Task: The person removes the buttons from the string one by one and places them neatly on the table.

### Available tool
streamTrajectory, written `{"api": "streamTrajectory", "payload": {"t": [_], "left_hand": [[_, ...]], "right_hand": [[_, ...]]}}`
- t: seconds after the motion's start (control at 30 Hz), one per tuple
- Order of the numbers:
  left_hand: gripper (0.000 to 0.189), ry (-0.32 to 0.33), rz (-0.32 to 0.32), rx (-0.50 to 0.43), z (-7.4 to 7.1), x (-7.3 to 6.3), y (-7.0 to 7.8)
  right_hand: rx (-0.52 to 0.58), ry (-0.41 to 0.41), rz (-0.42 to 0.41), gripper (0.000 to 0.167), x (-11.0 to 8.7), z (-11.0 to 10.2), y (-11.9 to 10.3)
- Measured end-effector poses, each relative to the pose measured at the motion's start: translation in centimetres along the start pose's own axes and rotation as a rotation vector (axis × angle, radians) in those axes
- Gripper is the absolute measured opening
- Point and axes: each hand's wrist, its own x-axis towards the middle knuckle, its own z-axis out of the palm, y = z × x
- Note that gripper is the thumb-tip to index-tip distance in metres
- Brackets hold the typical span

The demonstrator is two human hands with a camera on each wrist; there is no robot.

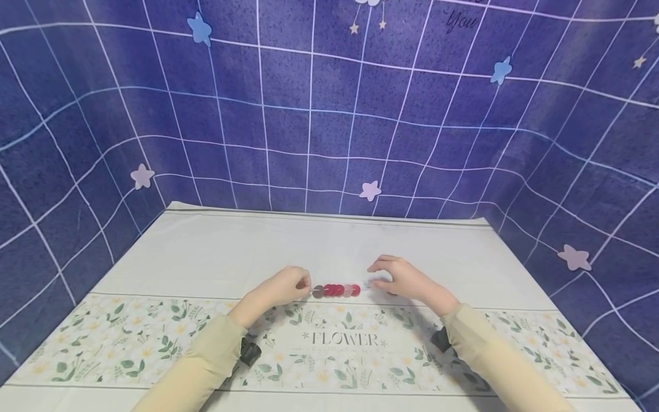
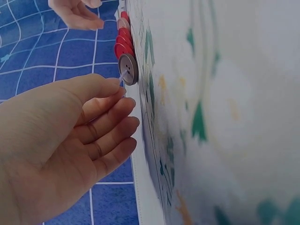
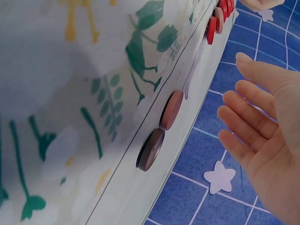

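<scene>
A row of buttons strung on a pale cord lies on the table: a grey-brown button [image 1: 318, 291] at the left end, several red buttons [image 1: 333, 290] overlapping in the middle, then a pink one and a red one. My left hand [image 1: 288, 284] pinches the cord [image 2: 123, 75] between thumb and forefinger, just beside the grey-brown button. At the other end, my right hand [image 1: 401, 277] is over the loose cord end [image 3: 190, 77], thumb and fingers apart, holding nothing. Below it lie a loose dusty-pink button [image 3: 172, 110] and a dark brown button [image 3: 151, 150], hidden in the head view.
The table bears a white cloth [image 1: 257, 240] with a printed flower band [image 1: 340, 366] reading FLOWER. A blue gridded curtain [image 1: 288, 126] with stars surrounds the back and sides. Dark wrist cameras [image 1: 250, 351] sit under both sleeves.
</scene>
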Motion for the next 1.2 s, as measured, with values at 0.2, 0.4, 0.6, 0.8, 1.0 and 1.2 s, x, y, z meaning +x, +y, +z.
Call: {"api": "streamTrajectory", "payload": {"t": [0.2,0.4,0.6,0.8,1.0,1.2], "left_hand": [[0.008,0.003,-0.001,-0.003,-0.2,0.0,0.1],[0.008,0.005,-0.007,0.000,-0.2,-0.1,0.1],[0.008,0.006,-0.011,0.002,-0.3,-0.2,0.2],[0.008,0.002,-0.006,-0.007,-0.1,-0.1,0.1],[0.008,-0.003,-0.022,0.005,0.1,-0.1,-0.1],[0.007,-0.001,-0.012,-0.016,-0.1,-0.3,0.1]], "right_hand": [[-0.001,-0.027,0.008,0.026,0.5,0.2,-0.4],[0.013,-0.032,-0.004,0.026,0.9,0.5,-0.9],[0.010,-0.034,-0.020,0.025,1.4,1.0,-1.1],[0.039,-0.050,-0.022,0.026,1.9,1.5,-1.6],[0.050,-0.072,-0.020,0.025,2.1,1.8,-1.9],[0.046,-0.092,-0.021,0.027,2.3,2.4,-1.9]]}}
